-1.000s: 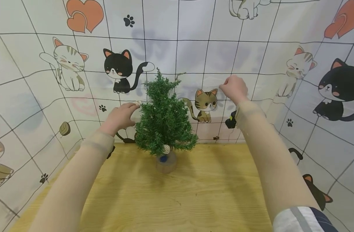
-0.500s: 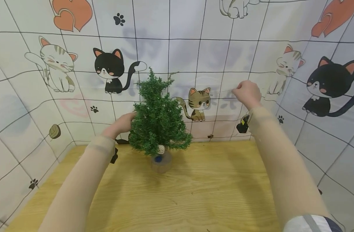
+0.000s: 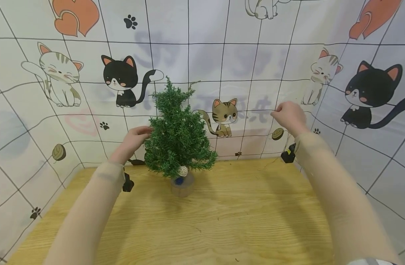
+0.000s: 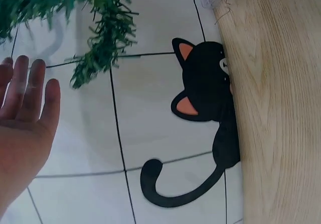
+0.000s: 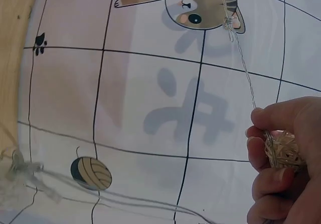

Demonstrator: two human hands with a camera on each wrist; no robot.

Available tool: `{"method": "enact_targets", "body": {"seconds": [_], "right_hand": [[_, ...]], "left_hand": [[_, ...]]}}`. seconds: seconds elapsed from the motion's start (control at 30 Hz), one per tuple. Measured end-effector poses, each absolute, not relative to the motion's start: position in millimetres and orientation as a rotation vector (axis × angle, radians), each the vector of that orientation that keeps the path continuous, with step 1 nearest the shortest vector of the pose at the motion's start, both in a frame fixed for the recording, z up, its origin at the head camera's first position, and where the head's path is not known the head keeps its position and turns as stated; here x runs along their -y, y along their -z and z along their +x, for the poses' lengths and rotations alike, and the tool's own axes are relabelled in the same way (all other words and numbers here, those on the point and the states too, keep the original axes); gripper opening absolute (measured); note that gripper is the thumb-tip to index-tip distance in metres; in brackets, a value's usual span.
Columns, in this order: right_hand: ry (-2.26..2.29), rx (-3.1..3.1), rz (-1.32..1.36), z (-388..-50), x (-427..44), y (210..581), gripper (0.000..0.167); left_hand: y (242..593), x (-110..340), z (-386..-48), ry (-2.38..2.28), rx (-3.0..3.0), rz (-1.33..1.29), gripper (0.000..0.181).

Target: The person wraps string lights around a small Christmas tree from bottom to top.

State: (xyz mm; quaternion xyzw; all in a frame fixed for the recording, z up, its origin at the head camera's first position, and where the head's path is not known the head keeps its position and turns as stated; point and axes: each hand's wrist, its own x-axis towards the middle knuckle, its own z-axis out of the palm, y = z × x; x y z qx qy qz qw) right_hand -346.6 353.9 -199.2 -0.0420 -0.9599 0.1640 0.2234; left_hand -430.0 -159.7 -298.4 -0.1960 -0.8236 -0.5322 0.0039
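Observation:
A small green artificial Christmas tree (image 3: 179,136) stands upright on a round base (image 3: 182,186), against the back sheet. My left hand (image 3: 134,139) is at its left side, fingertips among or behind the branches. In the left wrist view, that hand's fingers (image 4: 49,101) are straight and no held thing shows. My right hand (image 3: 291,117) is out to the tree's right. It pinches a thin twisted cord (image 5: 243,66) between thumb and finger, and a straw-coloured woven ball (image 5: 285,152) sits inside its curled fingers. Another woven ball (image 3: 183,170) hangs low on the tree.
A wooden table (image 3: 205,224) lies under the tree. A white sheet (image 3: 202,22) printed with cats and grid lines encloses the back and sides. Blurred pale cords (image 5: 125,194) cross the lower right wrist view. A dark blue thing (image 3: 179,180) is at the tree base.
My right hand has moved right and down, away from the tree. The left hand has left a pale ball near the upper left branches and lowered beside the tree. The view has shifted slightly right.

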Motion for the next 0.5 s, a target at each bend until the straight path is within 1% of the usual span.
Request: {"method": "enact_targets", "body": {"seconds": [0.2, 0.4, 0.5], "right_hand": [[-0.426, 2.681, -0.095, -324.8, -367.4, 205.5, 0.031], [-0.394, 2.655, -0.082, -300.7, -382.3, 202.2, 0.04], [-0.365, 2.62, -0.092, -288.9, -384.2, 196.1, 0.045]], "left_hand": [[290.1, 174.5, -408.5, 1.661, 2.458, -0.607, 0.041], [273.9, 184.3, -379.4, 1.535, 2.418, -0.577, 0.037], [267.6, 187.5, -366.7, 1.504, 2.406, -0.604, 0.035]]}}
